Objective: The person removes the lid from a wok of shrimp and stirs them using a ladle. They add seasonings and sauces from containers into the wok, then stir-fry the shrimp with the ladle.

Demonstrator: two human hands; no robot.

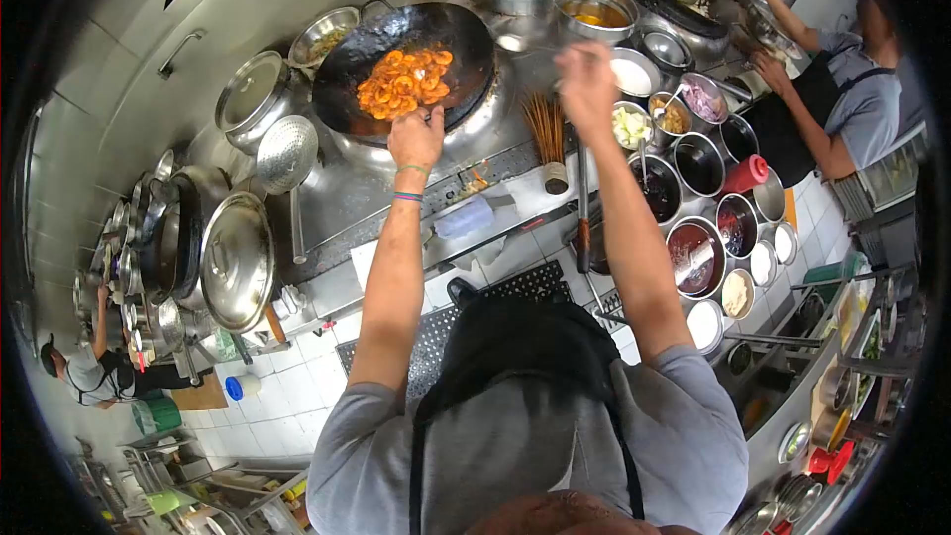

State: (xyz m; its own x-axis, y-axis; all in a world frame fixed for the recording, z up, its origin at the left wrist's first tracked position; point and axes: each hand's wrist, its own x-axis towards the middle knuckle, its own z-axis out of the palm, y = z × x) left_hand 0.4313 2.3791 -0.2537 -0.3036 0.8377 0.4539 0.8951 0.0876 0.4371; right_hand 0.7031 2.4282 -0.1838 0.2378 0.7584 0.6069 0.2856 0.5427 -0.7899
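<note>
My left hand [416, 142] is closed on the near rim of a black wok [339, 89], which sits tilted on the metal stove. Orange-red sauced pieces [406, 79], perhaps shrimp, lie in the wok. To its right, my right hand [587, 89] is raised and smeared by motion, so its fingers do not show clearly. Beside that hand are a bowl of white powder [634, 71] and a pot of amber liquid [596, 12]. A bamboo wok brush [547, 134] stands between my arms, and a long-handled tool [582, 198] lies close to my right forearm.
Several containers of sauces and ingredients crowd the right side, among them a dark sauce pot [696, 258] and a red bottle [745, 174]. On the left are a skimmer [287, 154] and a large lid [238, 260]. A co-worker [842, 89] stands at the upper right.
</note>
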